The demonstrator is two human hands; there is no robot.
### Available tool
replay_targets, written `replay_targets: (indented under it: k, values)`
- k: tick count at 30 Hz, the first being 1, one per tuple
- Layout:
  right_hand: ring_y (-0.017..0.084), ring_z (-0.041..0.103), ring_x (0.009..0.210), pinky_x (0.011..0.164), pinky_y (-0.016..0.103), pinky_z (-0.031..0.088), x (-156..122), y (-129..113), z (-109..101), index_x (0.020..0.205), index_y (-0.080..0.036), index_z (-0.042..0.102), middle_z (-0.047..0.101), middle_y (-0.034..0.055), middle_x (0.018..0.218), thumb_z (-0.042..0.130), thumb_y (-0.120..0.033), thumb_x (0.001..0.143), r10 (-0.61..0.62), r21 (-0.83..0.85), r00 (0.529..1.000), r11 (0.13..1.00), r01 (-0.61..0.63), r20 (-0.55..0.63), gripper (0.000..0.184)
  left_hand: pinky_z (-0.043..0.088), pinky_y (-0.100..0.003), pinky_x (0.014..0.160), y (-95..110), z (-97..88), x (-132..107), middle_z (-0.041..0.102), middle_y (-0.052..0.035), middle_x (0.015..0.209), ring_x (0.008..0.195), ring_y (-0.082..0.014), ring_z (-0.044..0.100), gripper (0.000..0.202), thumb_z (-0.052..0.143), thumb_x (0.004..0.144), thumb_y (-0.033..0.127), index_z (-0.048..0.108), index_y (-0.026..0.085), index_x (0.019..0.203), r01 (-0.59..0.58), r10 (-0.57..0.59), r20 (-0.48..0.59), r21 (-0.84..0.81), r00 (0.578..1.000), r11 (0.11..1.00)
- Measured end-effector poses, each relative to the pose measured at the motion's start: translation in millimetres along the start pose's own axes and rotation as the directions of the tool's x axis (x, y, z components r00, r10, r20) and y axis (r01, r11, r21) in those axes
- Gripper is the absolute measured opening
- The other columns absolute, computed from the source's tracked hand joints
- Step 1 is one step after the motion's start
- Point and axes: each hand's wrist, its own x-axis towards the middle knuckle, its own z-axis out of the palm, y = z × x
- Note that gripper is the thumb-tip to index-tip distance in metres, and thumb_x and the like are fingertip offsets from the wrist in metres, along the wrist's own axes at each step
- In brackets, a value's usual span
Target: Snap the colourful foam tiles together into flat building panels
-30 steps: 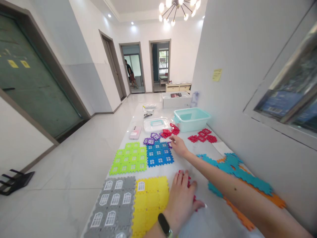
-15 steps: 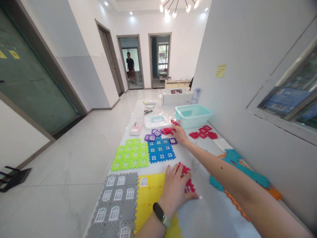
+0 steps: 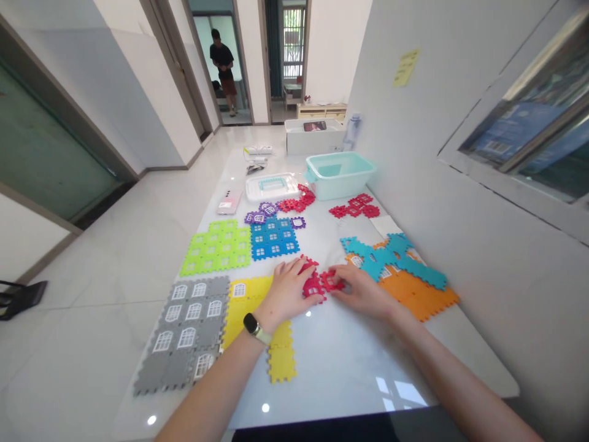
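On the white table [image 3: 317, 356], my left hand [image 3: 286, 293] holds a joined strip of red interlocking tiles [image 3: 314, 286], its thumb at the near end and its fingers across the far part. My right hand [image 3: 363, 291] pinches one single red interlocking tile [image 3: 329, 281] against the strip's right edge. Whether the two are locked together I cannot tell. Yellow joined tiles [image 3: 281, 362] lie partly beneath my left hand and forearm. Beyond my hands are a blue tile panel [image 3: 275, 238] and a lime-green one [image 3: 216, 248]. Grey tiles with white window inserts [image 3: 205, 307] lie at the left.
Loose red tiles [image 3: 356, 207] lie near the mint basin [image 3: 340, 178]; purple tiles [image 3: 268, 209] border the blue panel. Teal tiles [image 3: 414, 264] overlap orange ones [image 3: 421, 298] at right. A phone [image 3: 229, 202] and white lid [image 3: 271, 186] lie farther back. A person [image 3: 223, 67] stands in a doorway.
My right hand has come back from the far red pile to the strip under my left hand, bringing a red tile. The view has tilted down. The person in the doorway has shifted posture.
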Motion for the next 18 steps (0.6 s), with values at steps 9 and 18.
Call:
replay_targets:
  k: [9,18]
  values:
    - [0.025,0.062,0.109,0.095,0.04,0.048,9.1,8.0,2.4,0.104,-0.02,0.071,0.067,0.0108,0.116,0.065,-0.016,0.087,-0.073,-0.04,0.997,0.997,0.072,-0.02,0.018,0.032,-0.048,0.112,-16.5,-4.3,2.6,0.049,-0.0082,0.148,0.139,-0.0281,0.041,0.045,0.074,0.079,0.046,0.064,0.027,0.118,-0.026,0.027,0.009,-0.103,1.0,0.994]
    - [0.027,0.061,0.11,0.096,0.043,0.048,8.2,15.6,11.5,0.104,-0.022,0.075,0.064,0.0148,0.122,0.06,-0.019,0.092,-0.089,-0.135,0.996,0.987,0.086,-0.016,0.02,0.037,-0.044,0.111,-13.6,-2.6,2.5,0.051,-0.0119,0.145,0.133,-0.0293,0.048,0.048,0.077,0.076,0.048,0.068,0.023,0.116,-0.051,0.048,-0.023,-0.144,0.999,0.988]
